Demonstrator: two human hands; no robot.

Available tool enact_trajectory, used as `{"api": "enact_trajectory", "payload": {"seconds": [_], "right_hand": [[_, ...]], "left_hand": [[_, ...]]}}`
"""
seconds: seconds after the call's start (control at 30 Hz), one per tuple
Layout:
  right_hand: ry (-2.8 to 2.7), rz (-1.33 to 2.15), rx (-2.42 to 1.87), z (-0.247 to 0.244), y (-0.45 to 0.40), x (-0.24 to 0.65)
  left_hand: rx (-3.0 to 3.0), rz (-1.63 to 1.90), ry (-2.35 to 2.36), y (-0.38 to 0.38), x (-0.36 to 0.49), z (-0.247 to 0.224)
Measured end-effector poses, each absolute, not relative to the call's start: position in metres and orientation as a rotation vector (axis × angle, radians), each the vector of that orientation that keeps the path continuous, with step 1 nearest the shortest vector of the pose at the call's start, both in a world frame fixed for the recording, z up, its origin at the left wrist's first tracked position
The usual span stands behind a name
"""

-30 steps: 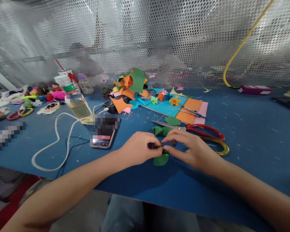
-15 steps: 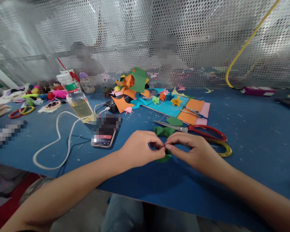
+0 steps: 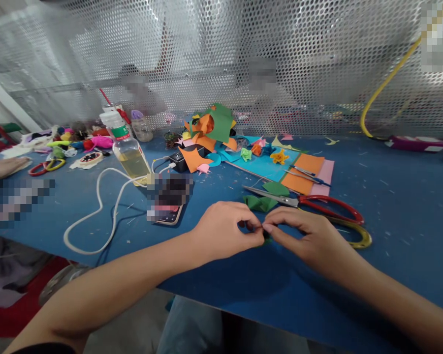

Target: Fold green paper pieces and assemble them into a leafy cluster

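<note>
Over the blue table, both hands meet with pinched fingertips. My left hand (image 3: 227, 231) is closed on a small green paper piece (image 3: 268, 238), mostly hidden by the fingers. From the other side, my right hand (image 3: 306, 233) pinches the same piece. Just behind the fingertips lies a folded green paper (image 3: 259, 203), with a flat green paper (image 3: 276, 188) beyond it. Scissors (image 3: 288, 200) with one red and one yellow handle rest behind my right hand, blades pointing left.
Left of my hands are a phone (image 3: 172, 196), a white cable (image 3: 99, 196) and a bottle of yellowish liquid (image 3: 133, 160). Coloured sheets (image 3: 269, 167) carry small paper flowers and a compass-like tool. Paper scraps (image 3: 221, 123) pile behind. A co-worker's hand (image 3: 5, 168) shows far left.
The view has turned slightly left, so everything sits further right. Less of the green paper shows below my fingertips. Both hands keep their pinch.
</note>
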State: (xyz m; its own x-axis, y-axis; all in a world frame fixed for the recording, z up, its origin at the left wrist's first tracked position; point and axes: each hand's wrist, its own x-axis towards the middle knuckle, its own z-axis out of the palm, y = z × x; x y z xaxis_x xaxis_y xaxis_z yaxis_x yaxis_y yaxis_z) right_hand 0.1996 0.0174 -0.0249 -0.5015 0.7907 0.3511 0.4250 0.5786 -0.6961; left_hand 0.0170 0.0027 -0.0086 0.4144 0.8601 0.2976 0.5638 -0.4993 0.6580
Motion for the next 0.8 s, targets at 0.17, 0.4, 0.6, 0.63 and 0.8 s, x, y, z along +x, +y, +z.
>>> {"api": "enact_trajectory", "payload": {"seconds": [0.17, 0.4, 0.6, 0.63, 0.8], "right_hand": [[-2.069, 0.757, -1.019, -0.023, 0.018, 0.200], [-2.099, 0.633, -0.984, -0.025, 0.019, 0.202], [-2.137, 0.458, -0.905, -0.023, 0.014, 0.200], [-2.134, 0.494, -0.912, -0.021, 0.014, 0.201], [-2.055, 0.812, -0.975, -0.011, 0.017, 0.204]], "left_hand": [[2.161, 0.992, 1.211, 0.001, 0.017, -0.005], [2.150, 0.942, 1.165, 0.002, 0.016, -0.004], [2.177, 0.951, 1.114, 0.002, 0.014, -0.006], [2.171, 0.978, 1.105, 0.002, 0.014, -0.005], [2.035, 1.070, 1.075, 0.000, 0.014, 0.001]]}}
